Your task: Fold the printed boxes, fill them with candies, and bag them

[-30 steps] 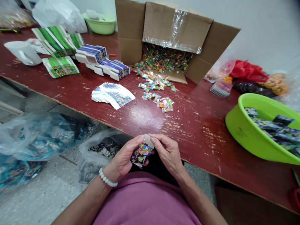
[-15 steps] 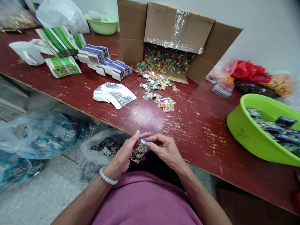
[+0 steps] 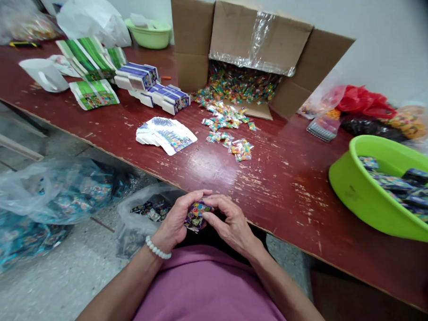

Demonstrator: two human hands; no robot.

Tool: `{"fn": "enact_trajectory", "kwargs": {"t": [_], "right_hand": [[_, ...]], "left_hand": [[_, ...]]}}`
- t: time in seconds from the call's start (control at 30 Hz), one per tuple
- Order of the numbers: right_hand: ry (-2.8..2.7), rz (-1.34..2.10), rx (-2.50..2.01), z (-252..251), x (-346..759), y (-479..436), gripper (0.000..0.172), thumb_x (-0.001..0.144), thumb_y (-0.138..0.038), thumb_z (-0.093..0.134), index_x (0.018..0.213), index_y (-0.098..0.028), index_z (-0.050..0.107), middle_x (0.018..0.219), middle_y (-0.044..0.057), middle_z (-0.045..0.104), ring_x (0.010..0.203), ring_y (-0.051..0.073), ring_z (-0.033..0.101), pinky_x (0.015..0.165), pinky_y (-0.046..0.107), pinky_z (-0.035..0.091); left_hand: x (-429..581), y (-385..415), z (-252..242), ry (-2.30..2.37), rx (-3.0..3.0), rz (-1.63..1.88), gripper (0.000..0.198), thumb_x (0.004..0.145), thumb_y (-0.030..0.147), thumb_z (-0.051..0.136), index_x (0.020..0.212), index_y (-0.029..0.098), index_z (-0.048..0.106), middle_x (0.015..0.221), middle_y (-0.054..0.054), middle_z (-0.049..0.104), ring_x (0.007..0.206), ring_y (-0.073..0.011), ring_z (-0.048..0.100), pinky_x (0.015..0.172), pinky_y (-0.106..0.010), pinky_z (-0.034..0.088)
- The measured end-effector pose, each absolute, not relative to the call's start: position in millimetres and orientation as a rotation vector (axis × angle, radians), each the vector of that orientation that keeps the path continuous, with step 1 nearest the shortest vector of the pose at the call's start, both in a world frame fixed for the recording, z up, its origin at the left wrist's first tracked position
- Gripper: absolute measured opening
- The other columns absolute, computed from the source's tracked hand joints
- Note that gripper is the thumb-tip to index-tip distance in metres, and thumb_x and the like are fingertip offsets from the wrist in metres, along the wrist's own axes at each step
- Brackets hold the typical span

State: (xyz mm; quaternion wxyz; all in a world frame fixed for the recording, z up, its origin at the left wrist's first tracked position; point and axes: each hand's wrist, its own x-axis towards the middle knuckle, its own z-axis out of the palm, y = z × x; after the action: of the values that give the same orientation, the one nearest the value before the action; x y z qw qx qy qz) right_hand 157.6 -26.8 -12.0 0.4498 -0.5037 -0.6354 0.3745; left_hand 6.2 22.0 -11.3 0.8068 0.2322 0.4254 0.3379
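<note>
Between my two hands, just off the table's front edge, is a small dark purple printed packet (image 3: 195,215) with coloured pictures. My left hand (image 3: 177,219), with a beaded bracelet at the wrist, is closed round its left side. My right hand (image 3: 228,221) grips its right edge, thumb on the printed face. Below and left, an open plastic bag (image 3: 126,221) holds several dark packets. Ahead on the table lie a fanned stack of printed cards (image 3: 166,135) and small clear-wrapped candies (image 3: 241,149).
A cardboard box (image 3: 253,35) spills wrapped candies onto the red table (image 3: 272,186). At right stands a green basin (image 3: 346,188) of dark packets. Bundled green cartons (image 3: 94,94), purple cartons (image 3: 168,97) and a white mug (image 3: 42,74) sit at left. A bag of blue packets (image 3: 76,190) lies on the floor.
The white flap at the packet's top edge no longer shows. My right thumb has moved slightly down and left over the packet. The whole view has shifted a little.
</note>
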Motion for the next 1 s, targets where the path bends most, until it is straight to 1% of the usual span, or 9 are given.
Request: {"fn": "enact_trajectory", "kwargs": {"t": [0.17,0.3,0.43,0.53,0.67,0.73,0.87,0.93,1.0], "right_hand": [[-1.529,1.009,-1.283,-20,154,-17,0.022,0.086,-0.025,0.066,0.108,-0.026,0.070,0.114,0.007,0.066,0.087,0.018,0.063,0.083,0.033,0.051],[-1.331,0.993,-1.433,-26,170,-5,0.029,0.085,-0.029,0.065,0.113,-0.023,0.067,0.095,0.004,0.068,0.074,0.016,0.060,0.071,0.030,0.051],[-1.238,0.964,-1.503,-41,181,2,0.022,0.085,-0.034,0.064,0.101,-0.021,0.071,0.089,0.004,0.069,0.075,0.018,0.062,0.069,0.030,0.051],[-1.255,0.917,-1.537,-48,183,3,0.020,0.086,-0.034,0.063,0.099,-0.021,0.071,0.088,0.004,0.071,0.075,0.018,0.064,0.070,0.031,0.052],[-1.219,0.953,-1.552,-49,184,2,0.019,0.087,-0.035,0.063,0.099,-0.021,0.070,0.084,0.003,0.070,0.069,0.017,0.064,0.066,0.030,0.053],[-1.214,0.937,-1.557,-48,184,1,0.019,0.088,-0.035,0.063,0.098,-0.021,0.069,0.083,0.003,0.069,0.068,0.017,0.064,0.066,0.030,0.053],[-1.258,0.861,-1.562,-49,185,2,0.016,0.087,-0.033,0.064,0.096,-0.021,0.070,0.086,0.004,0.070,0.071,0.017,0.064,0.070,0.031,0.053],[-1.225,0.913,-1.554,-50,186,3,0.018,0.086,-0.034,0.065,0.096,-0.021,0.070,0.084,0.003,0.069,0.070,0.016,0.063,0.067,0.029,0.053],[-1.139,1.021,-1.538,-49,187,5,0.023,0.083,-0.038,0.067,0.098,-0.020,0.070,0.083,0.003,0.069,0.066,0.015,0.062,0.059,0.026,0.052]], "left_hand": [[-24,23,-24,1.090,0.768,0.841,0.032,0.079,0.040,0.067,0.099,0.017,0.076,0.093,-0.006,0.075,0.076,-0.0193,0.068,0.064,-0.026,0.052],[-71,37,-34,1.502,1.345,0.875,0.042,0.081,0.050,0.067,0.112,0.022,0.073,0.103,-0.007,0.074,0.093,-0.0250,0.066,0.081,-0.033,0.050],[-80,78,-25,1.823,1.953,0.808,0.042,0.089,0.048,0.056,0.122,0.024,0.067,0.119,-0.010,0.068,0.107,-0.0291,0.059,0.097,-0.040,0.042],[-61,123,-16,2.036,2.146,0.675,0.046,0.093,0.049,0.050,0.131,0.026,0.062,0.123,-0.012,0.066,0.110,-0.0337,0.055,0.093,-0.044,0.039],[-41,169,-16,2.205,2.102,0.461,0.054,0.089,0.051,0.055,0.133,0.020,0.058,0.126,-0.019,0.064,0.112,-0.0404,0.051,0.090,-0.049,0.036],[-38,178,-20,2.170,2.008,0.537,0.053,0.087,0.046,0.059,0.133,0.022,0.057,0.123,-0.017,0.067,0.114,-0.0400,0.051,0.091,-0.049,0.035],[-41,185,-24,2.022,1.693,0.815,0.050,0.077,0.036,0.070,0.125,0.025,0.059,0.101,-0.009,0.073,0.108,-0.0345,0.058,0.091,-0.044,0.037],[-43,182,-23,1.958,1.610,0.888,0.051,0.074,0.033,0.071,0.123,0.021,0.059,0.094,-0.007,0.073,0.100,-0.0294,0.063,0.087,-0.039,0.042],[-43,173,-20,1.878,1.569,0.931,0.052,0.075,0.032,0.070,0.123,0.017,0.058,0.092,-0.007,0.072,0.090,-0.0239,0.066,0.081,-0.034,0.046]]}}
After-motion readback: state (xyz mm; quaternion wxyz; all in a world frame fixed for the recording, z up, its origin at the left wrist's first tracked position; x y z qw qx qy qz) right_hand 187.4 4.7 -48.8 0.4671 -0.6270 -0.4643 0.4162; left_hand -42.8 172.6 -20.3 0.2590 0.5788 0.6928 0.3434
